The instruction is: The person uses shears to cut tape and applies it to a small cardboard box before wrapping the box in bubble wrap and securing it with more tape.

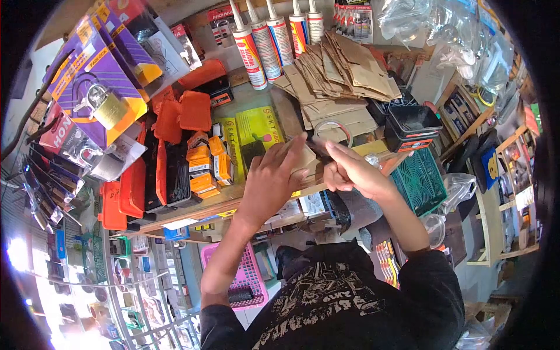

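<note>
Over bench point(224, 199) edge: left hand point(272, 178), fingers extended; right hand point(359, 170), partly curled; grip not determinable. Just beyond: tape roll point(349, 132), beside brown paper stack point(356, 64). Leftward: yellow packet point(261, 121) marked "SKT", padlock card point(63, 135) marked "HONA".

Matt paper makes up the brown envelopes point(338, 73), glossy metal the padlock point(109, 112), wood the counter edge point(220, 203).

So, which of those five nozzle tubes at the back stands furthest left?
The leftmost tube, at the end of the row: the other four all stand to its right, and its base sits lowest in the picture.
</note>
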Available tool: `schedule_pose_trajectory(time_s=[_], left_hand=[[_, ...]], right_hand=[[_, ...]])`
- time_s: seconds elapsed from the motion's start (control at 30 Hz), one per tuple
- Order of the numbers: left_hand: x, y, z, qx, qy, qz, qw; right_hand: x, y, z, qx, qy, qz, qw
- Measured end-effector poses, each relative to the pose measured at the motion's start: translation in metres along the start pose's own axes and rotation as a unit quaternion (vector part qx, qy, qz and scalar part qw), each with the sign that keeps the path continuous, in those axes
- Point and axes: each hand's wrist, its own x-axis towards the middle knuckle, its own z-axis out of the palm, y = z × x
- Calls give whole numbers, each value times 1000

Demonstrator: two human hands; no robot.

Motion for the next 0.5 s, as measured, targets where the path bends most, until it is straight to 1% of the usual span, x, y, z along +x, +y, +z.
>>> schedule_pose_trajectory(time_s=[0.07, 0.1, 0.17, 0.3, 0.37, 0.5], left_hand=[[1, 3, -2, -30, -5, -41, 999], [2, 0, 0, -30, -5, -41, 999], [0, -8, 5, 20, -3, 23, 1000], [1, -2, 1, 18, -5, 20, 1000], [0, 3, 1, 30, -13, 6, 999], [0, 3, 0, 31, -18, 13, 999]], right_hand=[[-4, -4, 14, -28, 102, -58, 993], [-7, -5, 15, -28, 102, -58, 993], [-11, -6, 18, 34, -26, 15, 999], [-8, -5, 22, 20, -11, -5, 1000], [-6, -3, 12, 81, -35, 17, 996], [-7, -2, 1, 58, -64, -7, 996]])
